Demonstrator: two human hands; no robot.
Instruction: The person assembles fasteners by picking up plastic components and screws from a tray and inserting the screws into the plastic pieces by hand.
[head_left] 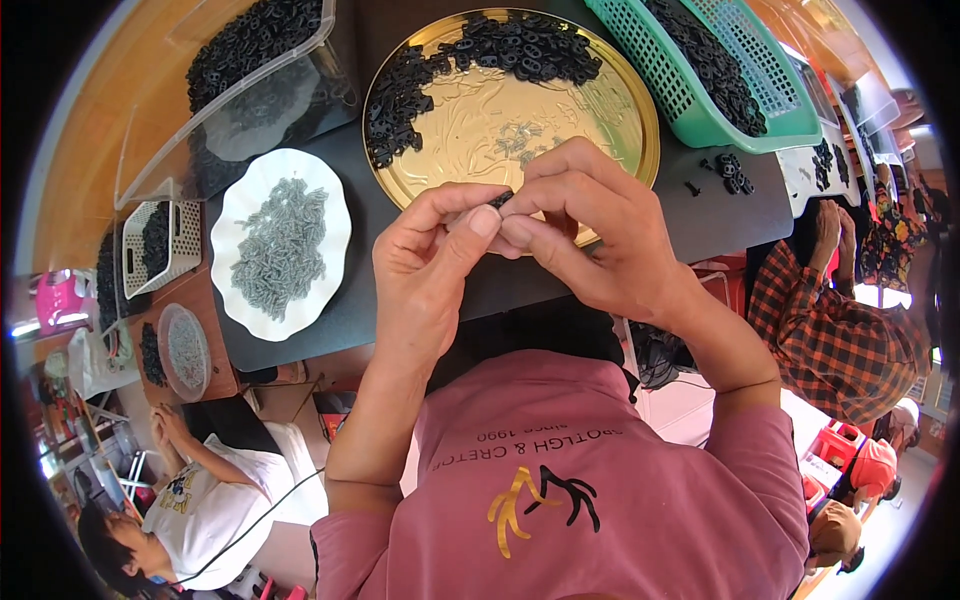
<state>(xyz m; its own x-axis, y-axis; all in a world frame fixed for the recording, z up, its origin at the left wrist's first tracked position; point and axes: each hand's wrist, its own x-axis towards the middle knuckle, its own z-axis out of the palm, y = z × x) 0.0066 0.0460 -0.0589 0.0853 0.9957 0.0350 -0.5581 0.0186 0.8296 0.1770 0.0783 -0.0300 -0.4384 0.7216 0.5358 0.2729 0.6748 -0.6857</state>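
Over the near edge of a round gold tray [455, 150], my two hands meet at the fingertips. Between thumb and fingers, my left hand [425, 255] pinches a small black plastic piece [504, 199], mostly covered by the fingers. My right hand [610, 220] has its thumb and fingers closed at the right end of that piece; whatever is in this pinch is hidden. Black plastic pieces with holes [525, 45] are heaped along the tray's far and left sides. A few small greyish rod-like pieces [520, 138] lie scattered in the tray's middle.
A scalloped white dish [228, 240] of grey rod-like pieces stands left. Black pieces fill a clear bin [160, 150] at far left and a green basket [690, 125] at far right. Loose black parts [733, 175] lie right. Other people sit on both sides.
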